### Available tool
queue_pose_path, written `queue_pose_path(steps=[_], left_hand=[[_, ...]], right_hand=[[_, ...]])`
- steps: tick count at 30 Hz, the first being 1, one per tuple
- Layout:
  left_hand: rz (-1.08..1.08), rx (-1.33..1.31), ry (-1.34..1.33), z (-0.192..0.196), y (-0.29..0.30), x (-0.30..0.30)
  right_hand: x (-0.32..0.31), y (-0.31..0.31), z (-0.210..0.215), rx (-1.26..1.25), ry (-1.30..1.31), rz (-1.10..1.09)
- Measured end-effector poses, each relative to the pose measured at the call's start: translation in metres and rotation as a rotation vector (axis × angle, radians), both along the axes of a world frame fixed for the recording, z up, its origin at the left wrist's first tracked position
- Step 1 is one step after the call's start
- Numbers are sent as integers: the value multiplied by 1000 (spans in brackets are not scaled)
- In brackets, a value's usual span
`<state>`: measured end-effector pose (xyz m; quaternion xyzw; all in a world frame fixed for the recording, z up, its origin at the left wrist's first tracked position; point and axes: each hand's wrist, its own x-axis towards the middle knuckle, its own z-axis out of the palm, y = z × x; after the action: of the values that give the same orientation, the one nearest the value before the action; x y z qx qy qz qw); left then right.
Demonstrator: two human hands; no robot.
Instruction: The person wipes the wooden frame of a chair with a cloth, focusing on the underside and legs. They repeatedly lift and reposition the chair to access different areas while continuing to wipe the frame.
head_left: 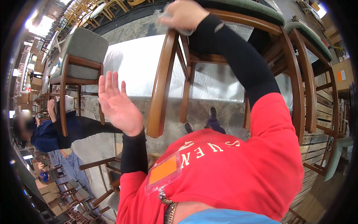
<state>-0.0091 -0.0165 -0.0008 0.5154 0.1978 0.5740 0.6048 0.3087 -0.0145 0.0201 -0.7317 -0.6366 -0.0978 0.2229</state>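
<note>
My right hand (pixel 185 15) reaches far forward, its fingers wrapped round a pale, crumpled cloth (pixel 164 19). The cloth is pressed against the top end of a brown wooden chair leg (pixel 164 82). That chair has a green-grey padded seat (pixel 246 9) and stands right in front of me, under my black-sleeved right arm. Raised on the left, my left hand (pixel 120 106) is empty, with its palm showing and fingers stretched out. It is apart from the chair leg and nearest to another grey-padded wooden chair (pixel 84 48) beyond it.
A shiny white sheet (pixel 130 67) covers the surface beneath the chairs. To the right is another wooden chair (pixel 309 82), close to a cardboard box (pixel 342 72). A co-worker in dark clothes (pixel 56 132) is at the left beside the grey chair. More chairs (pixel 74 196) stand at lower left.
</note>
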Motion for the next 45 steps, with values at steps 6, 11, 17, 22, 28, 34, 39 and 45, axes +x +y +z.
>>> queue_pose_path(steps=[6, 11, 17, 22, 28, 34, 39, 45], left_hand=[[119, -28, 16, 12, 37, -33], [-40, 91, 129, 33, 21, -17], [-134, 475, 431, 7, -33, -15], [-115, 477, 374, 15, -37, -24], [-156, 843, 401, 26, -43, -4], [-121, 1115, 859, 41, -26, -26], [-415, 1162, 942, 46, -33, -14], [-936, 1097, 702, 52, -24, -5]], right_hand=[[-177, -92, 10, 135, 252, 918], [-34, -16, -2, 40, 242, 6], [-131, -33, -81, 938, 534, -39], [-278, -151, -77, 942, 662, 365], [-164, -38, -90, 1262, 2068, 75], [-282, -72, -91, 1108, 2177, 301], [-216, -225, -60, 141, 1687, 122], [-11, -295, 62, 172, -274, -922]])
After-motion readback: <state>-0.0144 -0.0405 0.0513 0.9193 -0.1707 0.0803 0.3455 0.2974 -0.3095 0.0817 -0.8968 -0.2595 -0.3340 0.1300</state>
